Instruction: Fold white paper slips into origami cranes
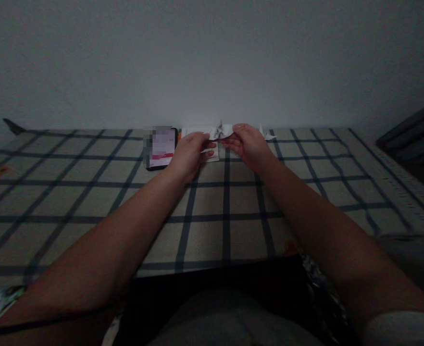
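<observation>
In the head view, my only one, I hold a crumpled white piece (227,131), which looks like paper or thin wrapping, a little above the middle of the frame. My left hand (192,153) pinches its left end and my right hand (250,145) its right end, fingers closed on it. I judge it light, soft and thin, likely to crease or tear, not slippery; its two ends, taken between thumb and fingertips, seem the best hold. Dark marks or folds show at its middle, too blurred to tell. I count two hands, one held piece, one phone (163,148) left of centre near my left hand, and at least one white sheet (214,154) by my left fingers. One white scrap (268,137) juts out right of my right hand; whether it is separate, I cannot tell. Below lies one checked cloth (206,230).
</observation>
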A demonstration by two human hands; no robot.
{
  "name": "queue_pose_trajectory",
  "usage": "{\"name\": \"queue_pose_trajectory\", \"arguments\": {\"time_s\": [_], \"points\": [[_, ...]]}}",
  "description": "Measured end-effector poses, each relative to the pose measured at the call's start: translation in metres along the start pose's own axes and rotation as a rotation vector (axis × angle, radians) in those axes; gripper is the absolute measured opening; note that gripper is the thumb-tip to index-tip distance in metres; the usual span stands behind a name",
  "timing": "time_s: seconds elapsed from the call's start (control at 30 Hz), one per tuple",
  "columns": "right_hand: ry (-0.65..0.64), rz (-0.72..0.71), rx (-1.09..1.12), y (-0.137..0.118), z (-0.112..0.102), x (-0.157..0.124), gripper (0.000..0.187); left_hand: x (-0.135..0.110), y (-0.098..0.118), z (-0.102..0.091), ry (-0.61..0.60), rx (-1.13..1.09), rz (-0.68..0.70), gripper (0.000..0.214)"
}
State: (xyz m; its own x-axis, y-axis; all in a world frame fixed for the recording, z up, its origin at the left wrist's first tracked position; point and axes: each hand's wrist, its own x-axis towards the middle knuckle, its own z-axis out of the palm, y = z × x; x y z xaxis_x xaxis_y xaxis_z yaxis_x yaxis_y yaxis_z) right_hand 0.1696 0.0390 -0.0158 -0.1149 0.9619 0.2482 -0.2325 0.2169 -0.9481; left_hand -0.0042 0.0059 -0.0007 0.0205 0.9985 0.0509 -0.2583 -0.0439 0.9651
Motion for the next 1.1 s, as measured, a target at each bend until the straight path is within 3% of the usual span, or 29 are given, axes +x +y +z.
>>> {"name": "queue_pose_trajectory", "arguments": {"time_s": [0.2,0.4,0.5,0.67,1.1], "points": [[0.063,-0.022,-0.083,-0.004,0.004,-0.004,0.028,0.002,-0.006,-0.003,0.010,0.126,0.033,0.029],[0.041,0.017,-0.067,-0.009,0.005,-0.010,0.022,0.002,-0.008,-0.004,0.026,0.154,0.086,0.031],[0.050,0.085,0.056,-0.011,0.004,-0.008,0.019,0.002,-0.003,-0.005,-0.054,0.085,0.027,0.037],[-0.043,0.225,0.247,-0.017,0.004,-0.009,0.014,0.005,0.006,-0.009,-0.183,0.014,-0.113,0.039],[-0.076,0.282,0.278,-0.020,0.006,-0.012,0.014,0.003,0.008,-0.003,-0.183,-0.190,-0.221,0.021]]}}
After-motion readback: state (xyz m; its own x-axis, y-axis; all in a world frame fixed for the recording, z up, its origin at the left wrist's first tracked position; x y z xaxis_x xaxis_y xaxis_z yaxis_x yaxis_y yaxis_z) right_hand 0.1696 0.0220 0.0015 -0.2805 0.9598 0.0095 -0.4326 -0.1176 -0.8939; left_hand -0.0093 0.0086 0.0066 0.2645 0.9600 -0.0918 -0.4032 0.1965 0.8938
